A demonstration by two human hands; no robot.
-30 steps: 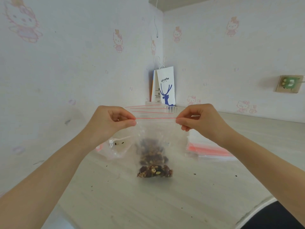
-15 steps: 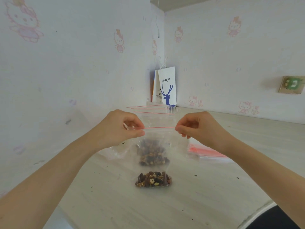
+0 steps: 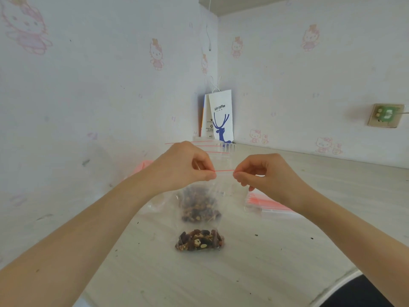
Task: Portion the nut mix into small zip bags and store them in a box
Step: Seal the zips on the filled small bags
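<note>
Both forearms reach in from the near edge and meet over the middle of the table [image 3: 287,251], wrists level, knuckles up.

Left hand [image 3: 186,165]: thumb and forefinger clamped together on the left part of the red strip [image 3: 224,171], other fingers curled into the palm. Right hand [image 3: 263,173]: thumb and forefinger pinched on the right part of the same strip, remaining fingers loosely bent below it. Only a short run of strip shows between the two pinches, so the hands are near each other but not touching.

The strip tops a small clear zip bag [image 3: 221,185], held upright and hanging straight down from both hands. Nuts [image 3: 200,240] sit in a low band at its bottom, near side of the table, centre. Can't tell whether the bottom rests on the table or hangs just above it.

Behind it, farther off, a bigger clear bag [image 3: 161,202] of mix lies slumped on the table, its dark contents seen through the held bag.

Right of the hands, a flat stack of empty bags [image 3: 270,202] with red tops on the table. Far behind the hands, more clear plastic with red lines [image 3: 199,142]; can't tell what holds it. Far corner: white paper bag [image 3: 221,116] with a blue deer, upright against the wall. Socket [image 3: 386,115] on the right wall. Dark crumbs scattered over the table.
</note>
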